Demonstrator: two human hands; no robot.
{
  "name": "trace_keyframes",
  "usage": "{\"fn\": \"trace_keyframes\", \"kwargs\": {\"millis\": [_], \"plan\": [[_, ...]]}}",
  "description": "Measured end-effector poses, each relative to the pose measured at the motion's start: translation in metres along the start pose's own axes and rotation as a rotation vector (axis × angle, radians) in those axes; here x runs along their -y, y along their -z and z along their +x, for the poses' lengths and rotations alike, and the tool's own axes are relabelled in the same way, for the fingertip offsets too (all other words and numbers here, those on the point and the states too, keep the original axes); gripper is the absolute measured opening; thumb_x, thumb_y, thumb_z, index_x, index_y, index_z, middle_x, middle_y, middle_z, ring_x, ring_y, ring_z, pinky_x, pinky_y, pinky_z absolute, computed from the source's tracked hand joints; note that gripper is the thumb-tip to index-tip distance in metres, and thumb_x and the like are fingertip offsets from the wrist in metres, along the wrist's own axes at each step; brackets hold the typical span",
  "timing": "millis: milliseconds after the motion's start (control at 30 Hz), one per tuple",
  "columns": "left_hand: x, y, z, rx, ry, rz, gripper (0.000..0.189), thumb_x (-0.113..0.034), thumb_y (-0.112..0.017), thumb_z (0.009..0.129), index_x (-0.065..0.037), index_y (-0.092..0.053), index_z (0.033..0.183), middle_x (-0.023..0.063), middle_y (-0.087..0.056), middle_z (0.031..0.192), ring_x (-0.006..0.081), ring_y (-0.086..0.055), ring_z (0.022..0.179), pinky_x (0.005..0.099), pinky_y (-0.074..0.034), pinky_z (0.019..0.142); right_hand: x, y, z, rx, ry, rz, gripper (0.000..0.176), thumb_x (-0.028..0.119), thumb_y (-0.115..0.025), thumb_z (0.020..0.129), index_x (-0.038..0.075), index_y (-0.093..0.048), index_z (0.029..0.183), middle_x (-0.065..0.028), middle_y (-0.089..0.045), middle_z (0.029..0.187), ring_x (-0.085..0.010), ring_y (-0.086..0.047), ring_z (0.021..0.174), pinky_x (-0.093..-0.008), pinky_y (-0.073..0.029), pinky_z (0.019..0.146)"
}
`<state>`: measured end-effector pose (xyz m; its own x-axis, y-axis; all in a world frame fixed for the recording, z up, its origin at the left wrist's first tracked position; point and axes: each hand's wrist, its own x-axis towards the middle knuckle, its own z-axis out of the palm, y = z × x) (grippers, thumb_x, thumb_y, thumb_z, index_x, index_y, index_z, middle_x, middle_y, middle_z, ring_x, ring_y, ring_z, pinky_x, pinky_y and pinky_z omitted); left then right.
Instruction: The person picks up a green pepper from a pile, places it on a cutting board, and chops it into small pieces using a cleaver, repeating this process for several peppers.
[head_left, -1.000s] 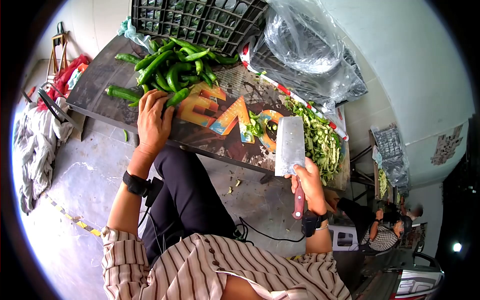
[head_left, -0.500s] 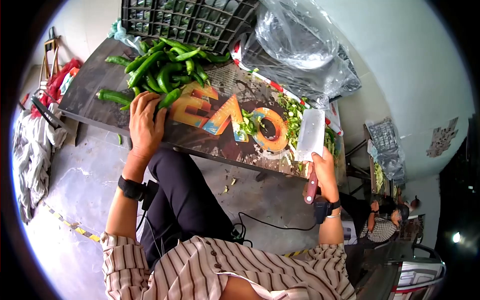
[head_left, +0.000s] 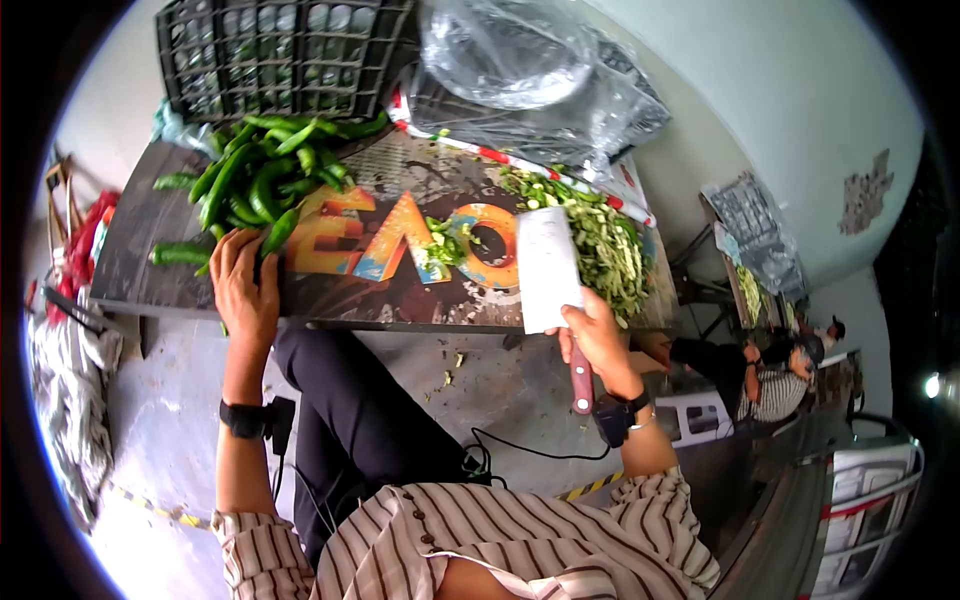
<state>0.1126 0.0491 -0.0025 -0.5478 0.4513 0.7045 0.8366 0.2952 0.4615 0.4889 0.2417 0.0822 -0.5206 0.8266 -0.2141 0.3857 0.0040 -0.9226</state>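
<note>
My left hand (head_left: 243, 285) is at the near edge of a pile of long green peppers (head_left: 262, 185), at the left of the table. One green pepper (head_left: 280, 232) has its near end between my thumb and forefinger; the other fingers curl down at the pile's edge, their tips partly hidden. My right hand (head_left: 600, 340) grips the wooden handle of a cleaver (head_left: 548, 268), its broad blade pointing away from me over the table's near edge. Chopped green pepper (head_left: 608, 250) lies heaped to the right of the blade, with a smaller clump (head_left: 441, 248) left of it.
The dark table (head_left: 130, 270) carries large orange printed letters. Behind the peppers stands a black plastic crate (head_left: 285, 60); clear plastic bags (head_left: 510, 60) lie beside it. Another person (head_left: 775, 390) sits at the far right. A cable (head_left: 540, 452) runs below my right wrist.
My view has shifted, so the table sits further left. The cleaver has moved left off the chopped heap, uncovering more of it. My left hand stays at the same pepper.
</note>
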Motion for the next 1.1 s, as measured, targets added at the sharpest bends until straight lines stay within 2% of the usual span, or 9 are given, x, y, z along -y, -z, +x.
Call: {"fn": "trace_keyframes", "kwargs": {"millis": [167, 367, 633, 767, 833, 1100], "plan": [[0.005, -0.002, 0.000, 0.015, -0.036, 0.001, 0.024, -0.009, -0.061, 0.084, 0.001, -0.065, 0.106, 0.0119, -0.060, 0.115, 0.0326, -0.051, 0.117, 0.0415, -0.037, 0.103, -0.001, 0.008, 0.009, 0.015, -0.025, -0.029, 0.020, 0.008, -0.046, 0.094, -0.002, -0.048, 0.110, -0.0119, -0.062, 0.075, -0.0108, -0.052, 0.044, -0.0271, -0.046, 0.040], [0.008, -0.004, -0.002, 0.027, -0.049, 0.034, 0.024, -0.012, -0.060, 0.088, 0.001, -0.064, 0.107, 0.0118, -0.060, 0.118, 0.0322, -0.050, 0.118, 0.0410, -0.035, 0.104, 0.006, 0.043, 0.025, 0.113, -0.069, -0.290, 0.025, 0.012, -0.052, 0.094, -0.003, -0.050, 0.113, -0.0076, -0.063, 0.075, -0.0093, -0.052, 0.045, -0.0251, -0.045, 0.040], [0.006, -0.003, -0.001, 0.029, -0.054, 0.023, 0.023, -0.009, -0.061, 0.085, 0.002, -0.064, 0.106, 0.0122, -0.060, 0.115, 0.0328, -0.050, 0.118, 0.0425, -0.035, 0.105, 0.004, 0.088, 0.063, -0.020, -0.026, -0.491, 0.022, 0.009, -0.054, 0.092, -0.003, -0.051, 0.111, -0.0045, -0.058, 0.068, -0.0090, -0.046, 0.040, -0.0262, -0.039, 0.037], [0.007, -0.003, -0.001, 0.045, -0.052, 0.029, 0.024, -0.011, -0.061, 0.087, 0.002, -0.064, 0.107, 0.0127, -0.060, 0.117, 0.0327, -0.050, 0.117, 0.0417, -0.035, 0.104, 0.002, 0.096, 0.079, -0.025, -0.019, -0.473, 0.021, 0.009, -0.053, 0.092, -0.001, -0.052, 0.111, -0.0044, -0.058, 0.067, -0.0085, -0.047, 0.042, -0.0253, -0.038, 0.037], [0.009, -0.003, -0.001, 0.050, -0.053, 0.036, 0.025, -0.013, -0.060, 0.088, 0.003, -0.063, 0.108, 0.0128, -0.060, 0.118, 0.0324, -0.050, 0.116, 0.0412, -0.036, 0.103, 0.004, 0.099, 0.083, -0.050, -0.032, -0.498, 0.015, 0.009, -0.053, 0.090, 0.000, -0.055, 0.102, -0.0055, -0.059, 0.066, -0.0101, -0.048, 0.041, -0.0271, -0.039, 0.037], [0.008, -0.003, -0.001, 0.059, -0.052, 0.022, 0.025, -0.012, -0.061, 0.086, 0.002, -0.064, 0.107, 0.0117, -0.060, 0.117, 0.0318, -0.051, 0.116, 0.0405, -0.037, 0.103, 0.001, 0.104, 0.091, -0.113, -0.029, -0.459, 0.018, 0.010, -0.053, 0.091, 0.000, -0.055, 0.107, -0.0055, -0.060, 0.066, -0.0091, -0.048, 0.042, -0.0259, -0.038, 0.037]]}}
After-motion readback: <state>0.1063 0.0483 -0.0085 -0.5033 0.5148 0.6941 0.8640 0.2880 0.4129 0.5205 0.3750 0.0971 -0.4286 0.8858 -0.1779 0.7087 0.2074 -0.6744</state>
